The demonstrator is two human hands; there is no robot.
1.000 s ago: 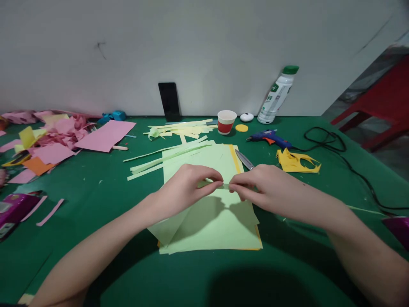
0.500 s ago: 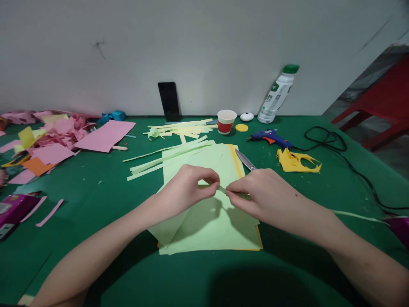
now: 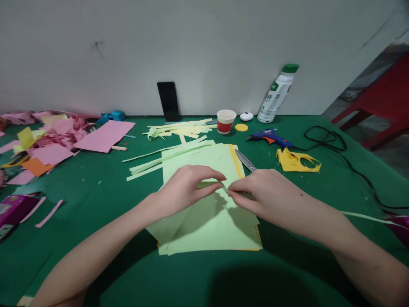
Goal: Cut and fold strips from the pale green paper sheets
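Note:
Above a stack of pale green paper sheets (image 3: 204,232), a narrow green paper strip (image 3: 367,217) runs between my two hands. Its long tail comes out from under my right wrist and reaches toward the right edge. My right hand (image 3: 255,189) pinches the strip between thumb and forefinger. At the strip's short end, my left hand (image 3: 191,187) has it in a loose pinch, thumb and forefinger slightly parted. Scissors (image 3: 245,160) lie just beyond my right hand, handles hidden behind it. More cut green strips (image 3: 153,164) lie across the stack's far left corner.
A paper cup (image 3: 226,122), a phone (image 3: 168,101) and a white bottle (image 3: 277,94) stand along the wall. The glue gun (image 3: 270,137) has a black cord at right. Yellow paper scrap (image 3: 298,161) lies before it. Pink paper pieces (image 3: 60,140) pile up at left.
My left thumb and forefinger have parted a little, and the forefinger reaches further right. My right hand has shifted slightly right, still pinching the strip.

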